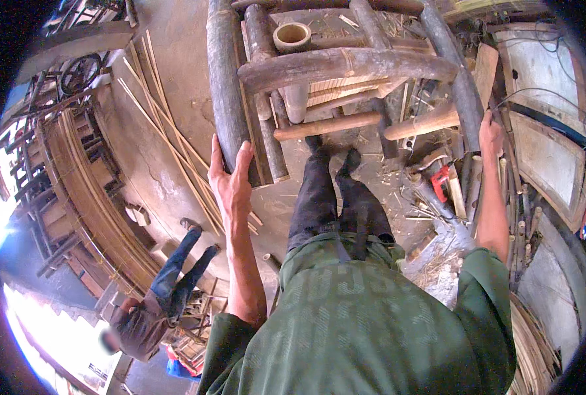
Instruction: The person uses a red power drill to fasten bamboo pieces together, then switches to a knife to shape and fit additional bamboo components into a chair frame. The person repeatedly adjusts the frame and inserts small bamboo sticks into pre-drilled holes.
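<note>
A bamboo chair frame [352,64] of dark, thick poles with paler rungs is held up in front of me, at the top of the head view. My left hand [230,181] clasps the lower end of its thick left pole, thumb on one side and fingers on the other. On the right, my right hand [491,136] is closed at the lower end of the right pole; its fingertips are partly hidden. A short open bamboo tube [292,36] stands up inside the frame near the left pole. Pale slats [345,89] show between the bars.
Long thin bamboo strips [168,131] lie on the floor to my left. Beyond them another person [151,316] stands near stacked bamboo pieces [85,191]. Right of my legs lie a red tool [441,183], offcuts and shavings. Pale panels [546,151] lean at the far right.
</note>
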The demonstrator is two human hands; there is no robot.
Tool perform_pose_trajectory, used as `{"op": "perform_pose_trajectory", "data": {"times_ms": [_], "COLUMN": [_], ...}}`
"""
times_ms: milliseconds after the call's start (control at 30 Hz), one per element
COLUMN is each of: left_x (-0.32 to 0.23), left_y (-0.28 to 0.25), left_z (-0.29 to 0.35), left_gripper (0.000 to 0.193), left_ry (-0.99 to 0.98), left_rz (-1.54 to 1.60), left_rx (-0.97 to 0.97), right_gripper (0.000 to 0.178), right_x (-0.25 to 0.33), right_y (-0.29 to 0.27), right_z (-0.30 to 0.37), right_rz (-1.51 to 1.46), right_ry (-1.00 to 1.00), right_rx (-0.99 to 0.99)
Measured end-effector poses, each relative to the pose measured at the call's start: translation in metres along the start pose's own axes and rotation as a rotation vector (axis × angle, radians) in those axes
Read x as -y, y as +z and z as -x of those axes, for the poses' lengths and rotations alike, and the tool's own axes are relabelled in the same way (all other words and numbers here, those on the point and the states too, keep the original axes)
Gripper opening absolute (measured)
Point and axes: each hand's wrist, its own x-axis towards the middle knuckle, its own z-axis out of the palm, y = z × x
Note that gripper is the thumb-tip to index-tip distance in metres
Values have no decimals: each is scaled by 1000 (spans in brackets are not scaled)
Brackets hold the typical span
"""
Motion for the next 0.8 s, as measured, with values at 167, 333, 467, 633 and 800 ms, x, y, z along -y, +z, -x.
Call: {"op": "perform_pose_trajectory", "data": {"times_ms": [167, 333, 467, 633, 800], "left_x": [0, -18, -20, -3, 15], "left_y": [0, 8, 14, 10, 3], "left_z": [-10, -8, -15, -10, -7], "left_gripper": [76, 76, 74, 74, 74], "left_ry": [-17, -28, -21, -12, -11], "left_rz": [-4, 16, 67, 77, 134], "left_rx": [16, 0, -6, -1, 2], "right_gripper": [69, 68, 68, 68, 68], "right_x": [10, 3, 6, -3, -12], "right_y": [-12, -9, -11, 0, 17], "right_z": [5, -12, -20, -15, -7], "right_rz": [-137, -197, -171, -176, -121], "right_ry": [-33, -26, 10, 23, 82], "right_rx": [-27, 13, -16, 7, -13]}}
